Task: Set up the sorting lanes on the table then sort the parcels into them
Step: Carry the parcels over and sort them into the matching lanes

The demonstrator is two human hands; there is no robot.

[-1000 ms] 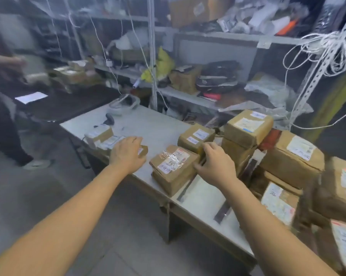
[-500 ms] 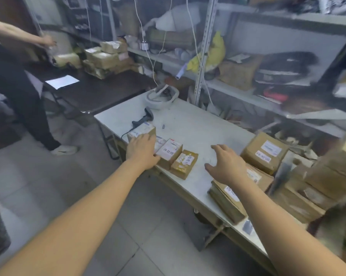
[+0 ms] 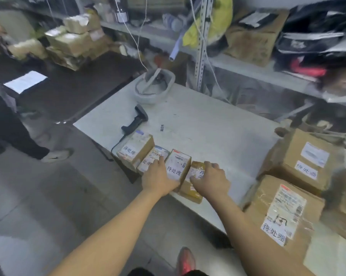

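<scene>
Up front in the head view, a row of 4 small parcels point(image 3: 158, 162) sits along the near left edge of the white table point(image 3: 208, 126). Stickers on the 1st and 3rd read 待处理. The left hand point(image 3: 160, 180) lies with fairly straight fingers across the 2nd parcel point(image 3: 152, 158), against the 3rd. The right hand point(image 3: 210, 180) curls its fingers over the taped 4th parcel point(image 3: 190, 193), thumb on its label. A black barcode scanner point(image 3: 136, 120) lies just behind the row. To the right, 2 larger boxes point(image 3: 305, 162) also carry 待处理. A second person point(image 3: 6, 124) stands far left.
</scene>
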